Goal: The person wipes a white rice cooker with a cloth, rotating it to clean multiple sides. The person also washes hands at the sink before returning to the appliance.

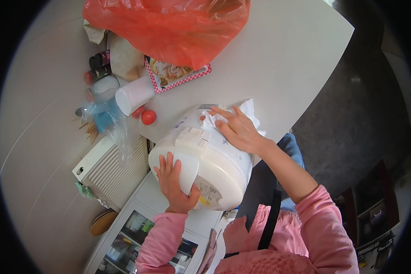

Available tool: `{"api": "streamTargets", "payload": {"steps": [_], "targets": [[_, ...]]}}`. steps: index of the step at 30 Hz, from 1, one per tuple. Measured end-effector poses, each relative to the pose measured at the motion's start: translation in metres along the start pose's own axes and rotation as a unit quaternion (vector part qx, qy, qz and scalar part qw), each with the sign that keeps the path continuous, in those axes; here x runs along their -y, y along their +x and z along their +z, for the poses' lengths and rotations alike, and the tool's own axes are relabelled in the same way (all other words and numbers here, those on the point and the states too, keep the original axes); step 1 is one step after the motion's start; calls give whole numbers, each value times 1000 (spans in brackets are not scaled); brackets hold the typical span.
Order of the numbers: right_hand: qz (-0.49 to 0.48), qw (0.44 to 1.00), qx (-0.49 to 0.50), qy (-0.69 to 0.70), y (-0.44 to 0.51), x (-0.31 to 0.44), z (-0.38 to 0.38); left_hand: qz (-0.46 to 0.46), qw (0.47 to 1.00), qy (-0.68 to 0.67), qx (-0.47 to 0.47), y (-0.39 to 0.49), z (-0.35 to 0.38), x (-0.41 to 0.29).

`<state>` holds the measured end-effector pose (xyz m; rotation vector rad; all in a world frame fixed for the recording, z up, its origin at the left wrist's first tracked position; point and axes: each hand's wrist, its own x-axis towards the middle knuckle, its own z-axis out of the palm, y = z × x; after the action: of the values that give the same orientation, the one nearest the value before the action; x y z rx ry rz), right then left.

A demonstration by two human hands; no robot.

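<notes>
A white rice cooker (pixel 226 161) lies tilted on its side at the near edge of a white table (pixel 281 61). Spread over its lid is my left hand (pixel 176 186), its fingers apart on the lid's raised cover. My right hand (pixel 238 128) presses a crumpled white cloth or tissue (pixel 214 119) against the cooker's side, and more of the white material (pixel 249 111) shows beyond the hand. The cooker's underside is hidden from view.
A red plastic bag (pixel 178 30) partly covers a food package (pixel 171 73). To the left are a white cylindrical container (pixel 135 95), tomatoes (pixel 148 117), jars (pixel 99 73) and a clear bag (pixel 118 126). A white radiator (pixel 114 171) and glass-fronted cabinet (pixel 137 222) stand below.
</notes>
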<state>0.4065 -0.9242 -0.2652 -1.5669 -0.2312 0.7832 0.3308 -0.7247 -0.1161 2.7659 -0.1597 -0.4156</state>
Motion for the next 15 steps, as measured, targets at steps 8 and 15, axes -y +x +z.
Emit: {"api": "streamTargets", "payload": {"steps": [8, 15], "targets": [[1, 1000, -3, 29, -46, 19, -9, 2, 1000, -2, -2, -6, -2, 1], [-13, 999, -35, -11, -37, 25, -13, 6, 1000, 3, -6, -6, -1, 2]]}}
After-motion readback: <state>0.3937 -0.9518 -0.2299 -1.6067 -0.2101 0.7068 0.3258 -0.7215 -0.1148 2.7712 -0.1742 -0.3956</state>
